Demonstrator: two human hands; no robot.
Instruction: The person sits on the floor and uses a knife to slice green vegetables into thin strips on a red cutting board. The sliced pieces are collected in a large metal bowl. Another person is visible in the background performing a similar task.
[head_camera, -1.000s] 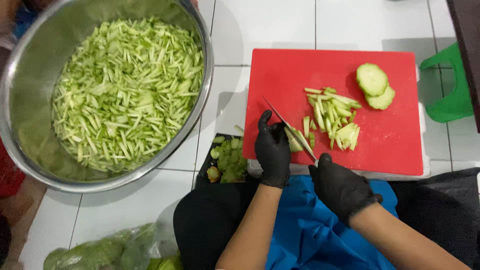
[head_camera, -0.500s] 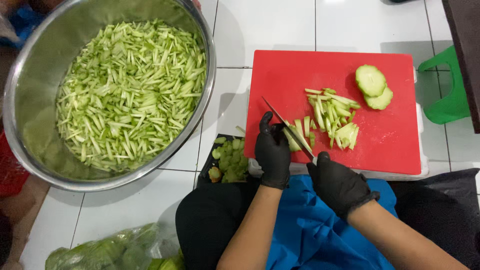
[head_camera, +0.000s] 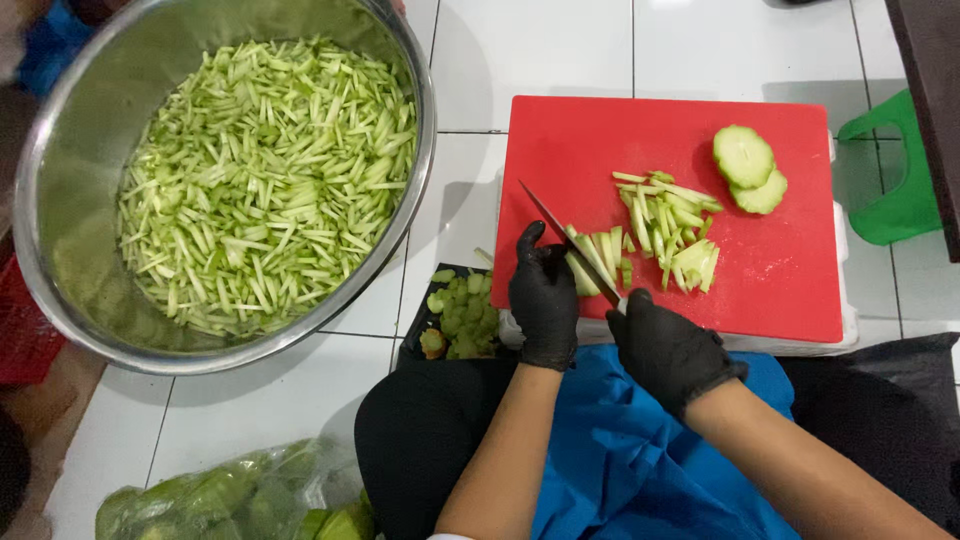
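We're looking straight down at a red cutting board (head_camera: 780, 270) set on a white block over the white tiled floor (head_camera: 560, 60). Our left hand (head_camera: 545, 295), in a black glove, presses down on a pale green vegetable piece (head_camera: 585, 268) at the board's near left edge, fingers curled together over it. Our right hand (head_camera: 668, 350), also gloved in black, is clamped around the handle of a knife (head_camera: 570, 243); the handle itself is hidden in the fist. The blade runs up and to the left from the fist, its edge lying against the piece right beside the left fingertips.

Just to the right of the blade we see a loose pile of cut green sticks (head_camera: 670, 228) on the board, and well apart from them, toward the far right corner, 2 round green slices (head_camera: 750, 170), one overlapping the other.

To the left of the board sits a big steel bowl (head_camera: 60, 260) heaped with thin green strips (head_camera: 265, 180). Between bowl and board, near our left wrist, a small dark tray of green trimmings (head_camera: 460, 315) rests on the floor. A clear bag of whole green vegetables (head_camera: 230, 495) lies at the lower left. A blue apron (head_camera: 640, 470) covers our lap, and a green plastic stool (head_camera: 895, 190) stands at the right edge.
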